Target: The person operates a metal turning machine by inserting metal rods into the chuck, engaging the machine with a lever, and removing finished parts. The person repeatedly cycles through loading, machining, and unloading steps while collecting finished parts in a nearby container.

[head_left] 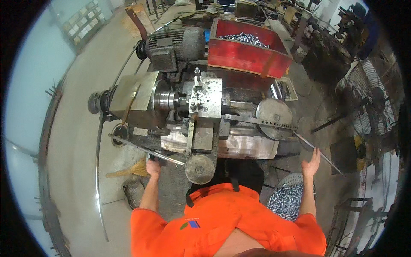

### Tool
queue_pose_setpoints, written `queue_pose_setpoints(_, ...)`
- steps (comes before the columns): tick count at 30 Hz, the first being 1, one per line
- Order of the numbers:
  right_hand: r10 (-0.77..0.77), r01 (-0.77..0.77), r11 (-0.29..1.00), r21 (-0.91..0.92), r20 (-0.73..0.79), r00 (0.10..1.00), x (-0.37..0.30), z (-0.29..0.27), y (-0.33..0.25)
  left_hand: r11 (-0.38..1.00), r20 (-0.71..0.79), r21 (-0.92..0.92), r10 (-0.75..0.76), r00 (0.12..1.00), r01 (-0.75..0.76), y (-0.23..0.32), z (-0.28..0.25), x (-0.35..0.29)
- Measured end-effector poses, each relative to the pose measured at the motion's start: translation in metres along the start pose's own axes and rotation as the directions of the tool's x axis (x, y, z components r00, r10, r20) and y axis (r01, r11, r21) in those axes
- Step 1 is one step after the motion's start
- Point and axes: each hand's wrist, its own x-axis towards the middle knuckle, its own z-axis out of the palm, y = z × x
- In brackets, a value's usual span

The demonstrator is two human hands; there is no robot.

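The unclenched right hand (311,165) rests against a slim steel lever (305,141), right; the grip of the left hand (153,168) cannot be told. Small silver metal cylinders (245,39) heap a red box (244,60), upper centre, and a grey perforated basket (292,177), lower right: seemingly midway, finished heap uncertain.

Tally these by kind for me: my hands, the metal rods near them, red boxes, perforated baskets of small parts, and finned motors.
Hands: 2 (left hand, right hand)
Rods: 2 (left rod, right rod)
Red box: 1
Perforated basket: 1
Finned motor: 1
Total: 7
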Motion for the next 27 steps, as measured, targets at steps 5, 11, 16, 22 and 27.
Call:
queue_pose_setpoints(5, 0.027, -0.024, 0.999, -0.047, 0.072, 0.997, 0.008, 0.001, 0.01, 0.877, 0.336, 0.259, 0.311, 0.889, -0.405, -0.031, -0.014, 0.032)
queue_pose_setpoints(11, 0.01, -0.036, 0.981, 0.19, 0.133, 0.991, 0.067, -0.028, -0.051, 0.935, 0.261, 0.127, 0.292, 0.92, -0.332, -0.034, -0.023, 0.024)
queue_pose_setpoints(16, -0.306, 0.15, 0.808, 0.57, 0.187, 0.933, 0.132, -0.053, -0.21, 0.952, 0.457, -0.083, 0.298, 0.838, -0.293, -0.061, -0.068, 0.022)
queue_pose_setpoints(22, -0.755, 0.516, 0.39, 0.763, -0.056, 0.653, 0.157, -0.068, -0.406, 0.88, -0.148, -0.249, 0.377, 0.914, -0.404, -0.076, -0.244, 0.015)
queue_pose_setpoints(27, -0.822, 0.53, 0.536, 0.656, 0.263, 0.505, 0.154, -0.04, -0.509, 0.969, -0.442, -0.116, 0.146, 0.885, -0.218, -0.122, -0.315, -0.002)
